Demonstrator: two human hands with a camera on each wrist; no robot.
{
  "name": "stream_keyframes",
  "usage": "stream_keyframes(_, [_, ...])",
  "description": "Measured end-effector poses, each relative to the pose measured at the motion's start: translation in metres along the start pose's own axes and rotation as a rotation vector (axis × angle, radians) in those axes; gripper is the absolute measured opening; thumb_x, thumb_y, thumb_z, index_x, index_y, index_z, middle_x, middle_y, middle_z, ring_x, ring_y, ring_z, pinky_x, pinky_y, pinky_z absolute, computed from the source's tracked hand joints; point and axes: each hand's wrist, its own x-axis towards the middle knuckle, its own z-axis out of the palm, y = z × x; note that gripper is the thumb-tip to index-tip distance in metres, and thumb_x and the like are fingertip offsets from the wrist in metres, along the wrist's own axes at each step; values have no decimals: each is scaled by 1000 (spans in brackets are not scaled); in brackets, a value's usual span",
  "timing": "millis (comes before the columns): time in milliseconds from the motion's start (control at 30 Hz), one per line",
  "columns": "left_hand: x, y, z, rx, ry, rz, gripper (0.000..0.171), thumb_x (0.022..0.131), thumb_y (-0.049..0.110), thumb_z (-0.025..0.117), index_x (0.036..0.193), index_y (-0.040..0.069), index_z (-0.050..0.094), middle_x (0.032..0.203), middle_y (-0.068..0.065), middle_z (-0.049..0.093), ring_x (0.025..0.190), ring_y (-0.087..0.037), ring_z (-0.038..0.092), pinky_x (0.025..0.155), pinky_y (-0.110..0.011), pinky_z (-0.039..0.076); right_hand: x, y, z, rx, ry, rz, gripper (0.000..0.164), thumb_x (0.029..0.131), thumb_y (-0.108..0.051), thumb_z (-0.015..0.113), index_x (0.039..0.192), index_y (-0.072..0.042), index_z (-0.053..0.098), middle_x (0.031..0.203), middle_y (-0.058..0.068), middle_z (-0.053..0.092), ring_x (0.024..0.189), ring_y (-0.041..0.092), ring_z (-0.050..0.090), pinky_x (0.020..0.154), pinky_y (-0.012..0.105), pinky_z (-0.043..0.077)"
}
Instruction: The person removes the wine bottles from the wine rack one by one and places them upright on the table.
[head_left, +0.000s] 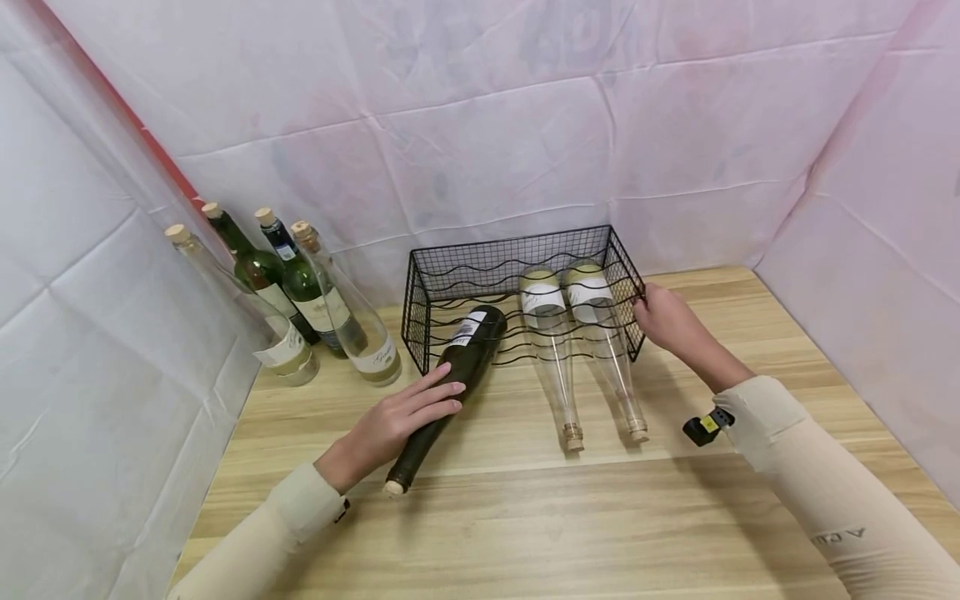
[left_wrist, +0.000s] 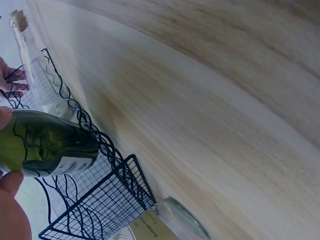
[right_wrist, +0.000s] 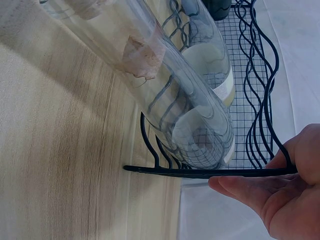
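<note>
In the head view my left hand (head_left: 405,421) holds a dark green wine bottle (head_left: 471,354), its corked neck pointing toward the front left. The bottle's labelled base lies over the wavy wires of a black wire wine rack (head_left: 414,312). Thumb and fingers on both sides of the green glass (left_wrist: 40,140) show in the left wrist view. My right hand (head_left: 663,318) grips the right end of the rack, its thumb and fingers on either side of the rim wire (right_wrist: 250,173). Two clear corked bottles, one (head_left: 551,358) beside the other (head_left: 603,350), lie in the rack with necks forward.
Several corked bottles stand left of the rack, among them a clear one (head_left: 367,342) close to its left end and a green one (head_left: 311,287) behind. White cloth (head_left: 480,125) hangs behind the wooden table (head_left: 525,533) and along both sides.
</note>
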Motion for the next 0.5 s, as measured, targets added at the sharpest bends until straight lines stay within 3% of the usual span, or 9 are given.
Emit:
stream_keyframes(300, [4, 5, -6, -145, 76, -69, 32, 100, 14, 42, 123, -2, 58, 133, -19, 53, 122, -46, 43, 100, -50, 41, 0, -1, -1, 9, -11, 8, 18, 95, -7, 35, 86, 4, 45, 66, 12, 42, 55, 26, 43, 46, 35, 36])
stream_keyframes(500, [5, 8, -8, -187, 105, -96, 33, 99, 13, 40, 122, -2, 58, 131, -19, 54, 121, -46, 43, 101, -51, 39, 0, -1, -1, 11, -14, 11, 18, 96, -8, 35, 86, 3, 45, 66, 11, 42, 55, 25, 42, 46, 35, 36])
